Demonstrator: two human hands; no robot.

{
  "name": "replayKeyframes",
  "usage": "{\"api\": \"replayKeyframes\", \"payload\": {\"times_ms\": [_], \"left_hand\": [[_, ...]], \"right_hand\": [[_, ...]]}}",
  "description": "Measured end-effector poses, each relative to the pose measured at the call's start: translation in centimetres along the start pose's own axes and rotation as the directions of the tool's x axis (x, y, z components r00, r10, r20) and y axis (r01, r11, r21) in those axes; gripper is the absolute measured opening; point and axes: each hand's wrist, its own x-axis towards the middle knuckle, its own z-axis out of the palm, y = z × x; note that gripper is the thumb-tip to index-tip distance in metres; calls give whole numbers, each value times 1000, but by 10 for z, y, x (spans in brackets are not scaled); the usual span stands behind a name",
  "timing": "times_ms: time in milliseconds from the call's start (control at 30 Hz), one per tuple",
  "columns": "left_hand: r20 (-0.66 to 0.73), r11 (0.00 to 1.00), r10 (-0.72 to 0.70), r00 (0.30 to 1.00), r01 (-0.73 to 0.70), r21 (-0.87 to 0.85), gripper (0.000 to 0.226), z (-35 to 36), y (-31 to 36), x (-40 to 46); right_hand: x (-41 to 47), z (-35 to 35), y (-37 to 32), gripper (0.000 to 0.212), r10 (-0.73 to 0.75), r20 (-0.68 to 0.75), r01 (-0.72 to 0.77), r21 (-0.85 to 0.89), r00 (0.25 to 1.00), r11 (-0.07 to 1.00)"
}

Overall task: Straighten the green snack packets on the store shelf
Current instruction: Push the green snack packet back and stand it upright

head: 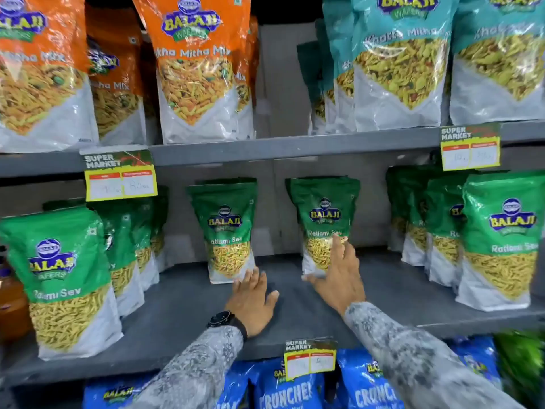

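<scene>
Both hands reach onto the grey middle shelf (182,308): the right hand (339,276) is spread, fingers fanned against the lower front of a green packet (324,219) printed "BALAJI WAFERS" and "Ratlami Sev", while the left hand (253,299), a black watch (221,318) at its wrist, lies open and flat with its fingertips at the bottom edge of a second green packet (225,228) bearing the same words. These two packets stand upright near the back of the shelf, apart from each other. More green Ratlami Sev packets stand in a row on the left (65,278) and in another on the right (501,240), both nearer the shelf's front edge. On the shelf above, orange Balaji packets (194,66) read "Mitha Mix" and teal packets (398,60) read "Khatta Mitha". Price tags headed "SUPER MARKET" (121,175) hang from the shelf edges; their figures are too blurred to read. Below, blue packets (283,391) show the letters "CRUNCHE". Both sleeves (413,355) are a mottled grey print.
</scene>
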Motion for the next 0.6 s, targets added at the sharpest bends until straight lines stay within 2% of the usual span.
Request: {"api": "replayKeyframes", "payload": {"times_ms": [100, 233, 400, 500, 600], "left_hand": [[100, 999, -28, 995, 29, -14, 69, 13, 2, 15], [143, 999, -26, 989, 32, -40, 69, 24, 0, 23], [130, 1000, -5, 992, 6, -12, 67, 29, -4, 25], [127, 999, 0, 992, 4, -33, 67, 30, -5, 25], [132, 999, 0, 991, 8, -54, 70, 29, -5, 24]], "right_hand": [[26, 17, 3, 150, 147, 7, -147, 14, 989, 989], [57, 34, 6, 163, 322, 19, -321, 126, 947, 938], [72, 61, 0, 171, 449, -114, -417, 224, 886, 881], [69, 67, -4, 157, 385, -240, -364, 127, 891, 923], [65, 66, -6, 142, 227, -185, -236, -25, 956, 971]]}}
